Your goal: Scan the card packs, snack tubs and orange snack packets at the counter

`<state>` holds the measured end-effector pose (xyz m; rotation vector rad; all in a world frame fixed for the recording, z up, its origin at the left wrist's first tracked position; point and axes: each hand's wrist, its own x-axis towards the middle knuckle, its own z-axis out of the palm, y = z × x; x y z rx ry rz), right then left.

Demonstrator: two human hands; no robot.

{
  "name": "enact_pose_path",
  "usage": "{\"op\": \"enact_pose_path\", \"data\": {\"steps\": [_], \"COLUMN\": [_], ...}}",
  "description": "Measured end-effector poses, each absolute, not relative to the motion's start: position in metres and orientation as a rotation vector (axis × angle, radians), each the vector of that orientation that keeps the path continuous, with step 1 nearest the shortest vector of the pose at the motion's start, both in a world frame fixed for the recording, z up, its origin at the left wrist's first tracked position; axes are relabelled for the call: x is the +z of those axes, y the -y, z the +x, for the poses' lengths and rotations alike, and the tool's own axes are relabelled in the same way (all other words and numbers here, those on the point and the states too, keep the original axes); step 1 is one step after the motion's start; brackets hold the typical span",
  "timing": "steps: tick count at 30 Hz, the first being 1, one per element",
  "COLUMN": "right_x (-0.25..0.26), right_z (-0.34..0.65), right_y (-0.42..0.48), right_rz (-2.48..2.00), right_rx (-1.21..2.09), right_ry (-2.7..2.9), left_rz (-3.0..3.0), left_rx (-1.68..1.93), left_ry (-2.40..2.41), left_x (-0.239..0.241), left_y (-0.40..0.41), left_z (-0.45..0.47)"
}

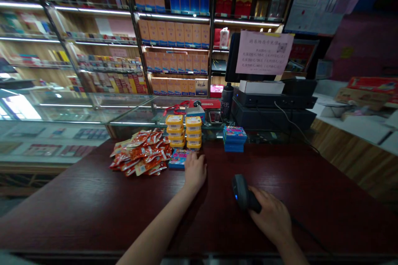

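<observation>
My right hand (273, 214) is wrapped around the handle of a black barcode scanner (241, 192), which shows a small blue light and points to the left. My left hand (195, 169) has its fingers curled over the right end of a blue pack with colourful print (178, 160), lying on the table. Directly behind that pack stand two stacks of yellow-lidded tubs (184, 132). A heap of orange-red snack packets (143, 151) lies to its left. Farther right is a stack of similar blue packs (234, 138), apart from both hands.
A dark red wooden table (102, 211) spans the front. Behind it are a glass counter (130, 112), a black bottle (227, 101), a phone (214, 117) and a monitor with a pink paper sign (264, 53). Shelves of boxes line the wall. The scanner's cord trails right.
</observation>
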<state>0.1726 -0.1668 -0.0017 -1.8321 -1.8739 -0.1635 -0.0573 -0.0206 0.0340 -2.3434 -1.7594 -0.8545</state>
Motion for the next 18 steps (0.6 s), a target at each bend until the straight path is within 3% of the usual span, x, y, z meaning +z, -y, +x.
{"op": "enact_pose_path", "data": {"steps": [7, 18], "right_x": [-0.001, 0.009], "right_z": [0.174, 0.168], "right_y": [0.169, 0.175], "right_rz": [-1.806, -1.837], "right_rx": [-0.239, -0.279], "right_ry": [1.914, 1.928], "left_rz": [-2.057, -2.136], "left_rx": [-0.607, -0.81], "left_ry": [2.019, 1.711], "left_x": [0.029, 0.036], "left_y": [0.024, 0.029], "left_z": [-0.084, -0.089]}}
